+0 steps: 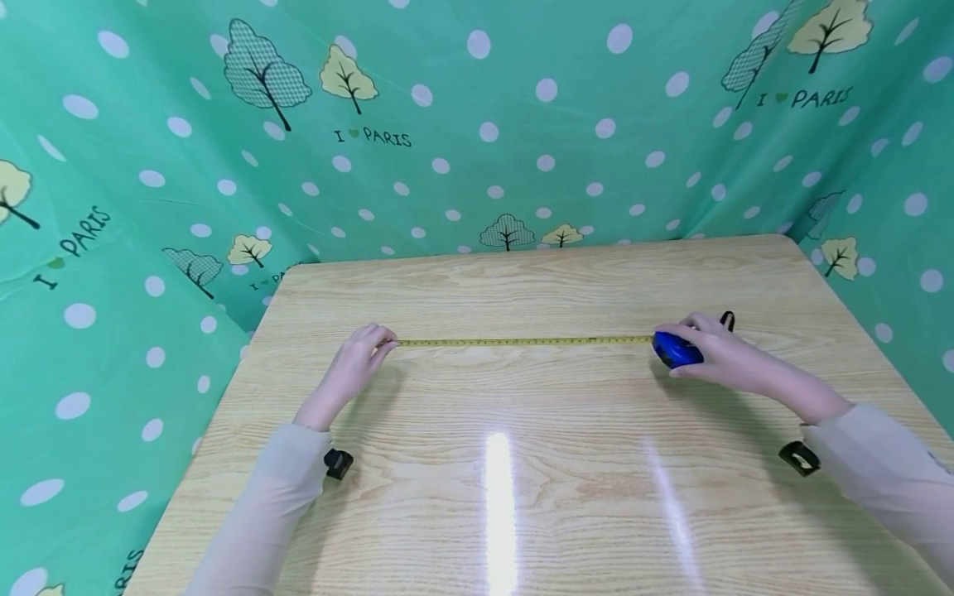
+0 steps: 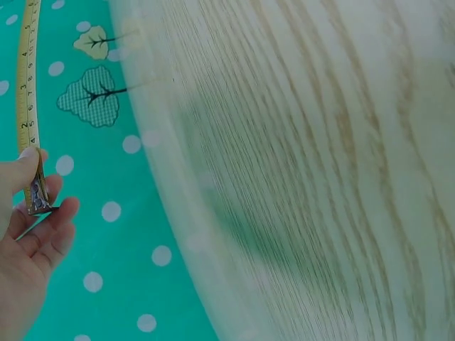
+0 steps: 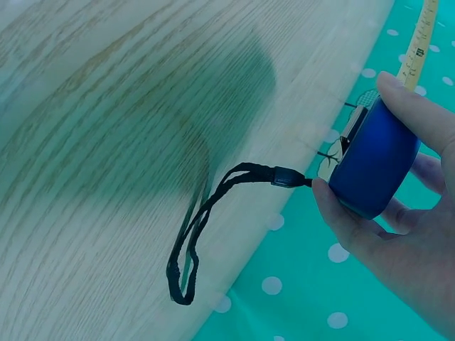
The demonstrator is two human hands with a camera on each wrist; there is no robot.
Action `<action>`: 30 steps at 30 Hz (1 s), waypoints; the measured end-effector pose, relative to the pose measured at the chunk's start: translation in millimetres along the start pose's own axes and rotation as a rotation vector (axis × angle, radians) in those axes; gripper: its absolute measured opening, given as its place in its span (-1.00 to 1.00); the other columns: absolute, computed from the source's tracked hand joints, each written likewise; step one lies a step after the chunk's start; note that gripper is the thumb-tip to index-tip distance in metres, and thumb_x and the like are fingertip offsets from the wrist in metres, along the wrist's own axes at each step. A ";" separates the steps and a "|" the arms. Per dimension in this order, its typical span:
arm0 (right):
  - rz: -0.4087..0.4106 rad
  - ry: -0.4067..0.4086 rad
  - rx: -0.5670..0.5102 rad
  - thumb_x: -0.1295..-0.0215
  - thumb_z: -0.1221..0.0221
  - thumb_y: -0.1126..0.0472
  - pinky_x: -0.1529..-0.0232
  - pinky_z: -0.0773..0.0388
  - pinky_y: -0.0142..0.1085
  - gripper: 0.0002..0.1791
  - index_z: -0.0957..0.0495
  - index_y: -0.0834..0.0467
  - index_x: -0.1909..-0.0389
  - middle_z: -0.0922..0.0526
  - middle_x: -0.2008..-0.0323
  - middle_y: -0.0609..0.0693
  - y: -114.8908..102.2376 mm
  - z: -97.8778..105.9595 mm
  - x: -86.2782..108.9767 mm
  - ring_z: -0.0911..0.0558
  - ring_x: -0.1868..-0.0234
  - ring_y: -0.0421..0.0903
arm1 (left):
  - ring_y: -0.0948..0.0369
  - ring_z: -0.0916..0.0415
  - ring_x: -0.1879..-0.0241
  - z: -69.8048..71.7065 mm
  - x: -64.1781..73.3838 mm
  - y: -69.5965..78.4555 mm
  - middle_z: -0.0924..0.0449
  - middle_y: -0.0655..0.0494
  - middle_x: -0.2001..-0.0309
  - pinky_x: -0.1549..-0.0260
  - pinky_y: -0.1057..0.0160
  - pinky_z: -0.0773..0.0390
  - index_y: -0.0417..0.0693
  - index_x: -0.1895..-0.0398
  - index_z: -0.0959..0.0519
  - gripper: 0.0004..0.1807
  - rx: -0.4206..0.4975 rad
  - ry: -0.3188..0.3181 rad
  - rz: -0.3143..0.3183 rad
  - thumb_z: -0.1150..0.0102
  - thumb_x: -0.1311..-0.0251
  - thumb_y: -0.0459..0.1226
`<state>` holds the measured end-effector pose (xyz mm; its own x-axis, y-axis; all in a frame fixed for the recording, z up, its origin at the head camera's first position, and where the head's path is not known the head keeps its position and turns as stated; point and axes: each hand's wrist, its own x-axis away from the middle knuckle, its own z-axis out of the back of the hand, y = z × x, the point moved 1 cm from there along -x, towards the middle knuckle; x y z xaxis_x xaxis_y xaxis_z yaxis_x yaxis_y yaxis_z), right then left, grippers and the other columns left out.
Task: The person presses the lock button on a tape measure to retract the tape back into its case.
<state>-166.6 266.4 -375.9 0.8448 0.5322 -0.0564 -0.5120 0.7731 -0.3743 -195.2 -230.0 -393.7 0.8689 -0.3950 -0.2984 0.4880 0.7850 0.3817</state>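
Observation:
A blue tape measure is gripped in my right hand above the right half of the table. In the right wrist view its blue case sits between thumb and fingers, and a black wrist strap dangles from it. The yellow blade stretches straight across to the left. My left hand pinches the blade's end between thumb and fingers. Up close in the left wrist view, the metal end hook pokes out below the thumb, with the low numbers of the blade above it.
The wood-grain table lies beneath both hands, with glare streaks on its front part. A green dotted curtain with printed trees hangs behind and at both sides. Black wrist mounts show at the left cuff and the right cuff.

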 end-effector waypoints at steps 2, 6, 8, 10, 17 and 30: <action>-0.004 -0.005 0.003 0.06 -0.31 0.26 0.32 -0.49 -0.07 -0.35 -0.32 0.34 -0.10 -0.37 0.18 0.26 -0.6 -0.1 -0.7 -0.40 0.17 0.15 | 0.11 -0.43 0.30 -1.4 -0.8 1.3 -0.50 -0.01 0.34 0.35 0.18 -0.50 -0.23 0.31 -0.51 -0.92 0.005 0.008 -0.020 -0.08 -0.13 -0.40; -0.017 -0.019 0.000 0.05 -0.31 0.25 0.30 -0.48 -0.07 -0.34 -0.31 0.33 -0.11 -0.37 0.17 0.26 -2.8 0.0 -2.5 -0.40 0.17 0.15 | 0.14 -0.42 0.36 -6.0 -2.0 5.0 -0.48 0.02 0.38 0.41 0.23 -0.50 -0.23 0.33 -0.51 -0.93 0.004 0.026 -0.071 -0.10 -0.10 -0.40; -0.018 -0.022 -0.002 0.05 -0.31 0.25 0.30 -0.48 -0.07 -0.34 -0.31 0.33 -0.11 -0.37 0.17 0.25 -4.4 0.1 -3.6 -0.40 0.16 0.15 | 0.15 -0.41 0.39 -8.5 -3.0 7.4 -0.47 0.02 0.40 0.44 0.25 -0.49 -0.23 0.35 -0.52 -0.93 0.004 0.038 -0.100 -0.11 -0.10 -0.40; -0.009 -0.019 -0.003 0.05 -0.31 0.25 0.30 -0.47 -0.07 -0.34 -0.32 0.34 -0.11 -0.37 0.18 0.25 -5.7 0.1 -4.7 -0.40 0.17 0.15 | 0.16 -0.40 0.41 -10.2 -3.7 10.1 -0.46 0.02 0.41 0.46 0.25 -0.48 -0.23 0.35 -0.53 -0.93 0.007 0.048 -0.119 -0.12 -0.09 -0.40; 0.004 -0.007 0.000 0.06 -0.32 0.26 0.31 -0.47 -0.08 -0.35 -0.32 0.36 -0.09 -0.37 0.18 0.25 -7.4 -1.0 -6.1 -0.40 0.17 0.15 | 0.20 -0.40 0.43 -15.1 -6.6 15.3 -0.43 0.06 0.42 0.48 0.28 -0.46 -0.22 0.37 -0.54 -0.94 0.024 0.062 -0.130 -0.13 -0.08 -0.40; -0.006 -0.024 -0.011 0.05 -0.31 0.24 0.32 -0.46 -0.13 -0.32 -0.30 0.33 -0.13 -0.36 0.19 0.23 -7.6 -3.0 -8.6 -0.39 0.19 0.11 | 0.21 -0.37 0.46 -17.9 -9.0 18.0 -0.41 0.05 0.42 0.51 0.28 -0.44 -0.24 0.35 -0.52 -0.93 0.047 0.036 -0.147 -0.10 -0.10 -0.40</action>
<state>-169.5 254.9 -375.3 0.8437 0.5358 -0.0316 -0.5050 0.7725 -0.3851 -195.8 -203.8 -399.8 0.7848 -0.4858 -0.3849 0.6136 0.6963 0.3723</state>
